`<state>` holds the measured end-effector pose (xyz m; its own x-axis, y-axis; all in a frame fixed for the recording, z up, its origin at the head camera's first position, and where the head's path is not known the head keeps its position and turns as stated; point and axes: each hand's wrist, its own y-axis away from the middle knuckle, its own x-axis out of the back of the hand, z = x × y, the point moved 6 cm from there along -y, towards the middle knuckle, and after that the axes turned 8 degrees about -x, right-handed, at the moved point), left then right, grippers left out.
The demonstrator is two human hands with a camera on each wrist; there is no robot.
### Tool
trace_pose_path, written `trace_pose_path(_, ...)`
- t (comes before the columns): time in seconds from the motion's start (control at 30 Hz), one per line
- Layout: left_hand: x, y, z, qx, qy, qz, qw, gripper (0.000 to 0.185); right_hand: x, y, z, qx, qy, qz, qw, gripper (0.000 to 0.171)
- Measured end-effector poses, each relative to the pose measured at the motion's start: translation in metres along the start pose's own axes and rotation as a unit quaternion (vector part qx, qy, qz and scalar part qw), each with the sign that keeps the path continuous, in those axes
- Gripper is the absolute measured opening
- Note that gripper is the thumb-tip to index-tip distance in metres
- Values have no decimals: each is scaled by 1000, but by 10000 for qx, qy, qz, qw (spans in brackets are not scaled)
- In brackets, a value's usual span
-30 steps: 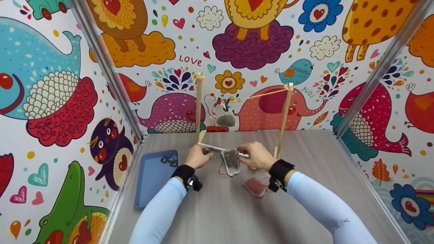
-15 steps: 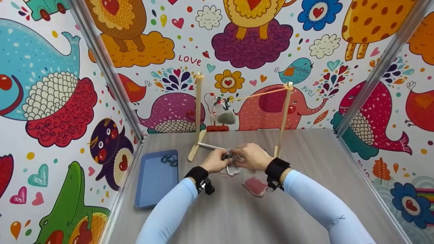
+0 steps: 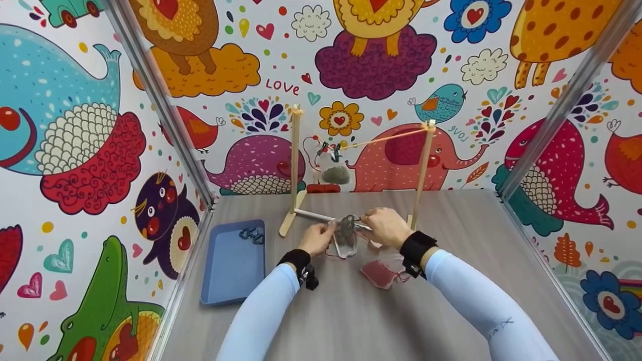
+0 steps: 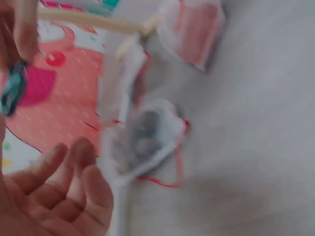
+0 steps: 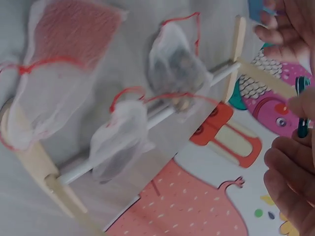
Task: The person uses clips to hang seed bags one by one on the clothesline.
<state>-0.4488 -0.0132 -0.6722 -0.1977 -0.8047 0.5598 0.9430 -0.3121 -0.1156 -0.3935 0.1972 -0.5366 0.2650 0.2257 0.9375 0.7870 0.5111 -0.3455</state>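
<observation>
Between the two hands, just above the grey tabletop [image 3: 351,321], a small white mesh pouch [image 3: 345,239] with dark filling and a red drawstring is hanging, and it is sitting in front of the low white crossbar [image 3: 313,216] of the wooden drying rack [image 3: 295,165]. The left hand [image 3: 317,237] is touching the pouch's left edge; in the left wrist view its fingers [image 4: 59,182] are lying loosely curled beside the mesh, so whether they are actually pinching it I cannot tell. The right hand [image 3: 385,226] is pinching a small teal clip [image 5: 301,105] at the pouch's top right corner. Judging from this, the pouch is not yet pegged up. Beyond the grip, one filled pouch [image 3: 335,168] is already hanging by clips from the orange string [image 3: 386,139] stretched between the rack's uprights. Nearer the person, under the right wrist, a pouch with red filling [image 3: 379,273] is lying on the table, seemingly waiting its turn. Well to the left of the grip, a blue tray [image 3: 225,281] is holding a few spare clips [image 3: 251,234]. Bright cartoon-animal walls [image 3: 75,150] are enclosing the whole workspace.
</observation>
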Motion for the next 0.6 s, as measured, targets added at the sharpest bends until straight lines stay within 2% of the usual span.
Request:
trace_pose_path(0.13, -33, -19, -79, 194, -764, 429, 9960, 64, -3, 5, 10, -79, 127, 25, 9999, 23)
trace_pose_path(0.2, -40, -13, -76, 326, -1169, 413, 9917, 47, -5, 8, 14, -157, 123, -31, 9998, 24)
trace_pose_path(0.27, -52, -9, -73, -103, -1616, 349, 9862, 35, -7, 10, 18, -227, 196, -65, 9995, 26)
trace_pose_path(0.3, -56, -3, -59, -327, -1919, 256, 9805, 32, -8, 11, 19, -256, 258, -75, 9993, 27)
trace_pose_path(0.37, -72, 3, -45, -793, -2532, 79, 9641, 32, -9, 12, 21, -250, 379, -71, 9989, 30)
trace_pose_path(0.43, -89, 12, -33, -1097, -3121, -213, 9434, 41, -11, 13, 22, -184, 533, -45, 9984, 32)
trace_pose_path(0.5, -101, 24, -20, -1197, -3536, -553, 9261, 49, -12, 14, 22, -146, 625, -89, 9979, 31)
trace_pose_path(0.53, -109, 26, -23, -1219, -3628, -649, 9216, 51, -12, 15, 21, -125, 638, -104, 9978, 30)
trace_pose_path(0.6, -117, 35, -18, -1215, -3789, -805, 9139, 56, -14, 16, 21, -112, 632, -132, 9979, 28)
